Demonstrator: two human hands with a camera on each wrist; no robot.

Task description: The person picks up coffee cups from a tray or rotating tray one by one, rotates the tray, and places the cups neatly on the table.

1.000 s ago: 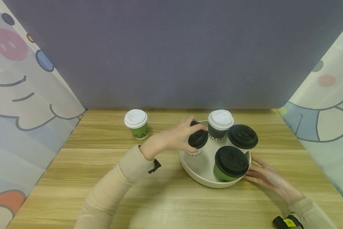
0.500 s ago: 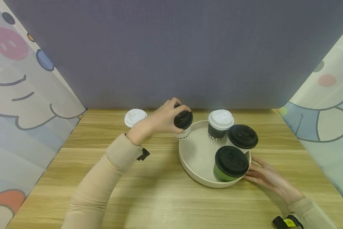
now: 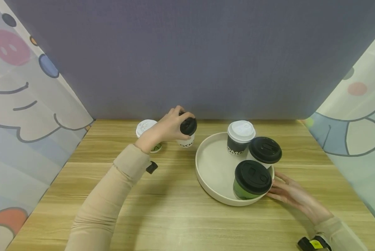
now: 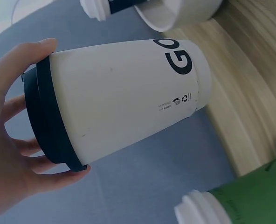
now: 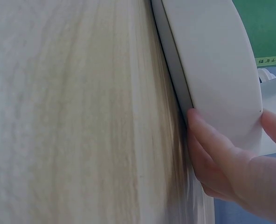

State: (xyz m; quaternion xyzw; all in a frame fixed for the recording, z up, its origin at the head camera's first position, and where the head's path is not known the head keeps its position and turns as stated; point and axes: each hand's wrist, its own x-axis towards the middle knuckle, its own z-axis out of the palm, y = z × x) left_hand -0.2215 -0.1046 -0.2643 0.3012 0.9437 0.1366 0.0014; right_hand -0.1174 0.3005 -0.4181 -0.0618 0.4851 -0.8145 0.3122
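The left hand (image 3: 168,126) holds a white cup (image 4: 124,98) by its black lid (image 4: 54,116), while the right hand (image 3: 288,191), grip relaxed, touches a round tray (image 3: 213,165) bearing three lidded cups (image 3: 253,176).

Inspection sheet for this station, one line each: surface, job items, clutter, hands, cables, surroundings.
Surface: wood-grain table, dry-looking.
Job items: round tray bearing white-lidded dark cup, black-lidded white cup and black-lidded green cup; white-lidded green cup on the table, partly hidden; hand-held white cup outside the tray.
Clutter: nothing seen.
Hands: left hand grips the hand-held white cup by its black lid; right hand touches the tray's side.
Cables: nothing seen.
Surroundings: grey-blue panel behind, cartoon-printed sheets both sides.
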